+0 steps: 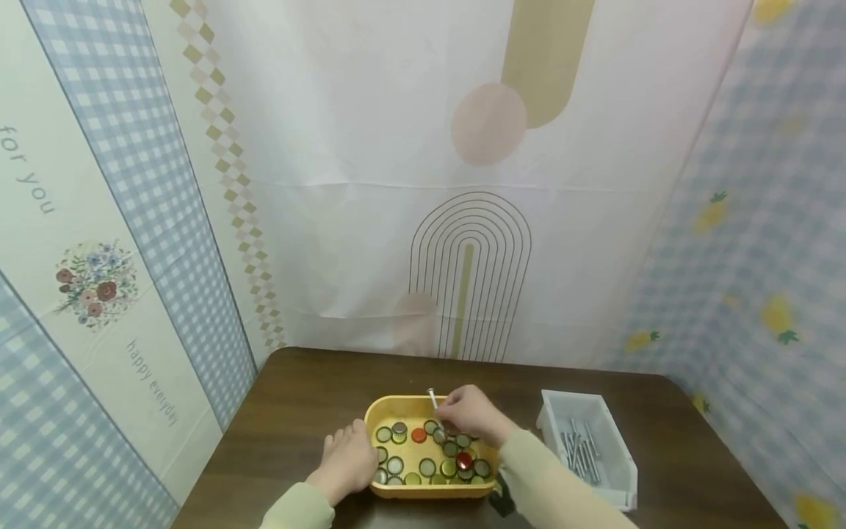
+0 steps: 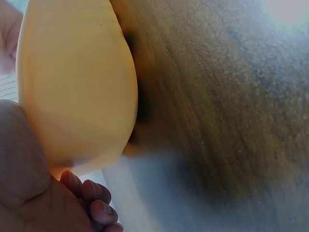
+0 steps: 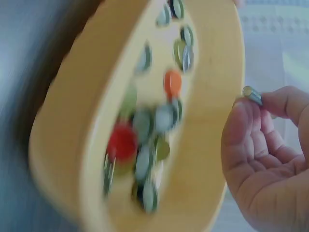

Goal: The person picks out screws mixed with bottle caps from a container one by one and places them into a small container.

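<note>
A yellow tray holds several bottle caps, among them a red cap and an orange cap. At its left end my left hand grips the tray, with curled fingertips showing past the tray's wall in the left wrist view. Over the far rim, my right hand pinches a silver bolt between thumb and fingers. In the head view the bolt's head points up and away. One end of it sticks out beside the thumb in the right wrist view.
To the right stands a white plastic bin with several silver bolts lying in it. Both containers are on a dark brown wooden table. Patterned cloth hangs behind the table and on both sides.
</note>
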`<state>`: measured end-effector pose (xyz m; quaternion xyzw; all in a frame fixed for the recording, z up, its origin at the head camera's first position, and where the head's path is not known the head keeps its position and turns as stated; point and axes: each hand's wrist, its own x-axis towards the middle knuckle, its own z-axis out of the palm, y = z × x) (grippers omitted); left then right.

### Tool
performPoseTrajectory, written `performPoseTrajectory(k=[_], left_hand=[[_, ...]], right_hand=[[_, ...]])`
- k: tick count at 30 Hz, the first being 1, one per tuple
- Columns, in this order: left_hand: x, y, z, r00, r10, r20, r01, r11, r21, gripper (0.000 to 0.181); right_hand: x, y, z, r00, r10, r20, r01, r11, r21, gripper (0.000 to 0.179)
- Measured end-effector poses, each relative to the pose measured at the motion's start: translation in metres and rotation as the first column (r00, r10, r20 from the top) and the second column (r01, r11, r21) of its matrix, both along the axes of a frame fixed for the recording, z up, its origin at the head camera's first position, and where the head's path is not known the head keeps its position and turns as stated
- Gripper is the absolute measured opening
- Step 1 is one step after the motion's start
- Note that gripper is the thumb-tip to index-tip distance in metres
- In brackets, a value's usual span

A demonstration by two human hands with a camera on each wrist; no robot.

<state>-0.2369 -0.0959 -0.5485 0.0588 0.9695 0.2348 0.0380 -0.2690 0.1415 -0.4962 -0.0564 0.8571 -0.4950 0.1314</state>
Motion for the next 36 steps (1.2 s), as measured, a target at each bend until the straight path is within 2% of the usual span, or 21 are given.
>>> performPoseTrajectory(k=[5,11,15,19,27,36], left_hand=[[0.002,0.0,-0.004,1.0,0.003,-0.019,-0.003,1.0,-0.002,0.026],[0.004,-0.001,-0.005,0.999,-0.02,-0.046,0.02,1.0,0.002,0.024],[0.005,-0.003,-0.005,0.997,-0.049,-0.06,0.049,0.999,-0.014,0.02],[0.005,-0.009,-0.001,0.996,-0.07,-0.059,0.069,0.997,-0.03,0.02],[0.001,-0.016,0.001,0.995,-0.071,-0.075,0.069,0.997,-0.027,0.022],[-0.001,-0.019,0.002,0.993,-0.087,-0.083,0.083,0.995,-0.056,0.037]], right_hand=[[0.007,0.052,0.003,0.996,-0.074,-0.041,0.074,0.997,0.009,0.015],[0.028,0.118,0.016,0.987,-0.146,-0.062,0.147,0.989,0.004,0.017],[0.043,0.161,0.021,0.968,-0.239,-0.072,0.245,0.964,0.101,0.017],[0.054,0.191,0.014,0.947,-0.308,-0.089,0.32,0.923,0.213,0.014],[0.06,0.202,0.0,0.929,-0.335,-0.159,0.37,0.857,0.358,0.009],[0.06,0.199,-0.002,0.933,-0.313,-0.179,0.361,0.808,0.465,0.012]])
